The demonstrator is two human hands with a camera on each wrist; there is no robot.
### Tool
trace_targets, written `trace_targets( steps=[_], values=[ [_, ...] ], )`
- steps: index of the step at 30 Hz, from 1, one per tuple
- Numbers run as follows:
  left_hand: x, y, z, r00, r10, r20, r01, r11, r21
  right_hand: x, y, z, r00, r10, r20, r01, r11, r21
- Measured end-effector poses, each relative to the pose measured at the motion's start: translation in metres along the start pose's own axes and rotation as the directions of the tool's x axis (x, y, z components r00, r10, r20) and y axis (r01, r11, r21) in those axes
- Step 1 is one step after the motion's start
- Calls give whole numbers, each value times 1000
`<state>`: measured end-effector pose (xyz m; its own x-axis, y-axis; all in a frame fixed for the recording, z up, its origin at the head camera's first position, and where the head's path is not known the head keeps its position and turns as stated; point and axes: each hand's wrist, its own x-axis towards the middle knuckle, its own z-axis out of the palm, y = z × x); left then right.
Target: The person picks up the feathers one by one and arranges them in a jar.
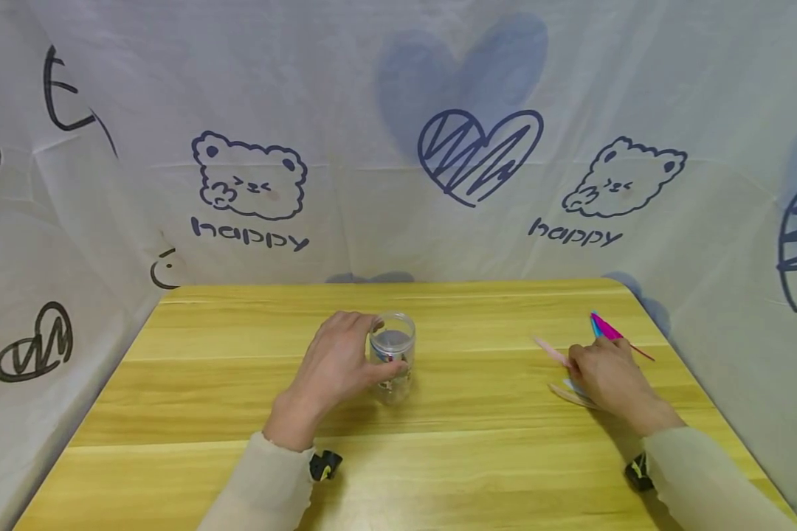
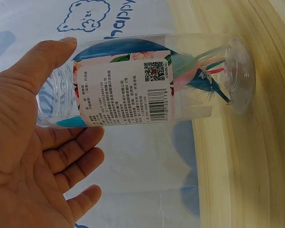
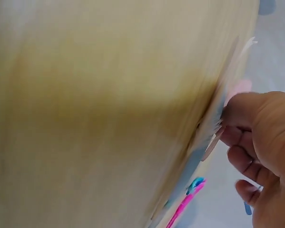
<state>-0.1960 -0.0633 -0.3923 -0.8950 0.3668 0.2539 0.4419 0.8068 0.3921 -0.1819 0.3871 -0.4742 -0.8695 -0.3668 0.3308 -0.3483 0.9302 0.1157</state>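
Note:
My left hand (image 1: pixel 335 358) grips a clear plastic jar (image 1: pixel 398 387) from its left side, with the thumb across the front and the fingers behind. The jar stands upright on the table, its mouth uncovered. Its printed label (image 2: pixel 125 90) faces the left wrist camera, and blue, green and pink feathers (image 2: pixel 204 78) show through its wall. At the right, my right hand (image 1: pixel 604 372) is low on the table with its fingertips pinching a pale pink feather (image 1: pixel 551 352). Close around this hand lie a beige feather (image 1: pixel 567 397) and a magenta feather (image 1: pixel 606 327) overlapping a blue one; the hand hides parts of them.
The wooden table (image 1: pixel 465 472) ends at a white cloth backdrop (image 1: pixel 359 88) printed with bears and hearts. Cloth also hangs along the left and right sides. A black wrist camera (image 1: pixel 324 466) sits by the left sleeve, another (image 1: pixel 637 473) by the right.

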Motion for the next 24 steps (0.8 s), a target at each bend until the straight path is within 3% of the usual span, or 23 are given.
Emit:
trace_targets(
  steps=[3,6,14,24],
  values=[
    [0,0,0,1000,0,0,0,1000,1,1,-2,-2,996,55,65,-57,998,34],
    [0,0,0,1000,5,-2,-5,1000,2,3,-4,-4,996,65,57,-67,997,33],
    [-1,0,0,1000,9,-1,-9,1000,6,9,-8,-7,993,-1,-118,3,1000,14],
    [1,-1,0,1000,2,9,-2,1000,8,25,-20,-13,948,-119,-295,131,991,19]
  ],
)
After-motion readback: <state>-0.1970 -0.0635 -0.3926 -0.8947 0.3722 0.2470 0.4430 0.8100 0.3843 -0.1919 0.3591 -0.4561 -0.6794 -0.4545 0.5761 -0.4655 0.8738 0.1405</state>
